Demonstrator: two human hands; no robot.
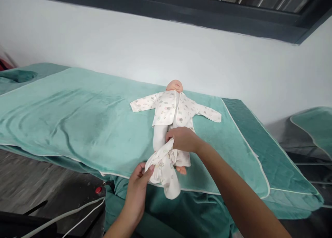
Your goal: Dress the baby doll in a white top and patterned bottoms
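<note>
A white wall (109,47) backs a bed (275,151) spread with a pale green blanket (103,127); a dark window frame (218,15) with bars behind it sits at one o'clock from the doll, from which all clock directions are taken. Far left, between nine and ten, lies a bunched teal cloth (18,76). At eight, below the blanket's edge, are a red knob-like piece (98,190) and pale cables (77,210) over the dark floor (28,182).

At seven, the left hand (138,182) pinches an edge of printed trousers (162,162) between thumb and fingers. The doll (160,136) lies face up on the blanket, head at twelve, arms spread in a printed jacket (166,108). One trouser leg covers its limb, the foot showing; the other trails over the bed's edge at six, near darker green cloth (186,210).

The right hand (183,139) grasps bunched trouser fabric, its fingers partly hidden; it blocks part of the doll's legs, and its forearm crosses the blanket toward five. At three stands another green-covered piece (316,127).
</note>
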